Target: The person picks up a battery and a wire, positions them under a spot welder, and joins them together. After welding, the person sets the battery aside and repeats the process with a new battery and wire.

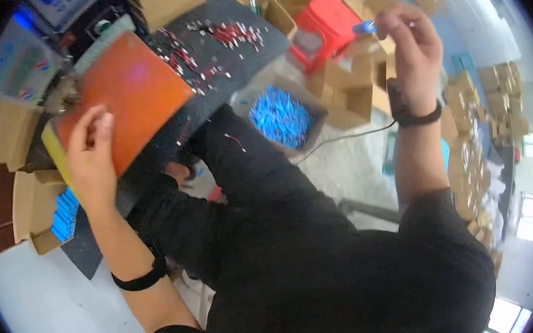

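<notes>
Raised at the upper right, my right hand (416, 46) pinches a small blue cylinder (365, 27), like a battery cell, between thumb and fingers. It is held out over the red plastic stool and open cartons. My left hand (91, 159) is at the left, over the near left part of an orange board (137, 92) on the dark bench. Its thumb and fingers curl together; anything between them is too small or hidden to make out. Many loose wire leads with red and black wires and white ends (238, 35) lie behind the board.
A carton of blue cylinders (281, 119) stands beyond my knees; another carton holds a row of blue cylinders (64, 215) at the left. A red stool (328, 26) and open cartons (346, 98) are right of the bench (256, 58). A cable (353, 135) runs to my right wristband.
</notes>
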Tool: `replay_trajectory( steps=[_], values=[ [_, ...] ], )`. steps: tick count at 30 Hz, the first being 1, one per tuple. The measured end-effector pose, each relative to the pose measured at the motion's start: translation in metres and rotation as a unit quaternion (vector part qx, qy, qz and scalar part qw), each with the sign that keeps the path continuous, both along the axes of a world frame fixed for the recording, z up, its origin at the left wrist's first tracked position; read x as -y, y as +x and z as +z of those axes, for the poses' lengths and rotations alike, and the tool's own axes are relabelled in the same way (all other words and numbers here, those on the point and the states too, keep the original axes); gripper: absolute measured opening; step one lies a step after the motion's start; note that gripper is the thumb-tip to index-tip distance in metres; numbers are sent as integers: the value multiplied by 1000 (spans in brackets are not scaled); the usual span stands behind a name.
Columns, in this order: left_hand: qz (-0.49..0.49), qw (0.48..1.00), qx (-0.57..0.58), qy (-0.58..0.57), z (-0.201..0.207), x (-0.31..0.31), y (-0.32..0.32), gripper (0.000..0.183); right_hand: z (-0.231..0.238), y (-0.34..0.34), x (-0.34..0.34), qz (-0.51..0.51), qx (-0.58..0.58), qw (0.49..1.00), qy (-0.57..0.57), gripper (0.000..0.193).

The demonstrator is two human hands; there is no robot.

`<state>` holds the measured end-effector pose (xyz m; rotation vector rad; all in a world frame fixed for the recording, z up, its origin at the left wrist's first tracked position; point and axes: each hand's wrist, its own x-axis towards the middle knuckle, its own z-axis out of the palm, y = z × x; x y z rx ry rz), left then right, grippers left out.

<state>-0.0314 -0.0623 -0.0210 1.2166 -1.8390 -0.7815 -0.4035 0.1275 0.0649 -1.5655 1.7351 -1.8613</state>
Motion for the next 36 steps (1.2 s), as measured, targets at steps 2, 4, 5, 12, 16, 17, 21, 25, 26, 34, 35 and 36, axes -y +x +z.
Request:
replay_trajectory(
  steps=[2, 4, 5, 12, 16, 17, 21, 25, 26, 34, 35, 36],
  values=[
    [-8, 1000, 21, -4, -7, 0, -1, 28, -21, -28, -20, -6, 12, 1000, 17, 8],
    [5, 997, 65, -31, 8, -9, -11, 29, -49, -47, -42, -123, -64, 977, 165, 6],
    [-11, 995, 78, -67, 10, -14, -18, 30, -67, -57, -57, -122, -103, 975, 156, 7],
    [-5, 999, 49, 2, 2, -31, -3, 20, -285, -74, -95, -72, -131, 849, 507, 71],
    [-9, 1000, 12, 16, 15, -37, -7, 19, -217, -57, -64, -45, -34, 927, 371, 53],
    [-12, 1000, -3, 11, 19, -41, -9, 18, -189, -60, -56, 0, 91, 942, 324, 47],
    [-10, 1000, 11, 18, 16, -39, -12, 16, -32, -47, -54, 197, 341, 915, -86, 46],
    [-11, 1000, 11, 12, 10, -36, -2, 15, 43, -39, -60, 425, 148, 881, -144, 57],
    [7, 1000, 8, 13, 7, -37, 5, 16, 44, -36, -48, 449, 143, 872, -135, 56],
    [-23, 986, -61, -153, 38, -74, 53, 13, -44, 10, 20, 238, 242, 940, -21, 33],
    [17, 979, -18, -205, 27, -71, 71, 13, -66, 16, 26, 202, 265, 943, -5, 32],
    [56, 961, 28, -268, 26, -67, 89, 14, -86, 23, 36, 169, 287, 943, -3, 31]
  ],
)
